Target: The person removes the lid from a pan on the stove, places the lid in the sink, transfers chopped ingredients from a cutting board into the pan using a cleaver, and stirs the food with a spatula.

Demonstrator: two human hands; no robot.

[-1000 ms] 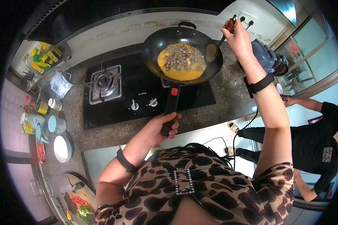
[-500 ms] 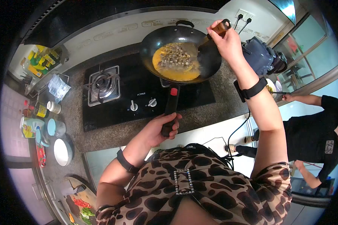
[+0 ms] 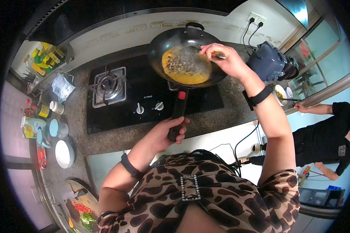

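My left hand (image 3: 168, 133) is wrapped round the black handle (image 3: 179, 105) of a wok (image 3: 159, 42) on the right burner. Over the wok's right side, my right hand (image 3: 221, 57) grips the brown handle of a spatula (image 3: 218, 55). The spatula's head is low in the wok, partly blurred by steam. Small dark round pieces of food (image 3: 179, 62) lie in bubbling yellow liquid (image 3: 190, 79) inside the wok.
Left are a bare burner (image 3: 107, 86), a white bowl (image 3: 64, 154), bottles (image 3: 42, 110) and a cutting board (image 3: 90, 200) with chopped red and green pieces. Right stand a dark appliance (image 3: 266, 62) and a food bowl (image 3: 279, 93), where another person (image 3: 326, 136) in black holds a utensil.
My right hand has moved left and down over the wok, tilting the spatula lower. My left hand stays on the handle. The other person's lower arm has shifted.
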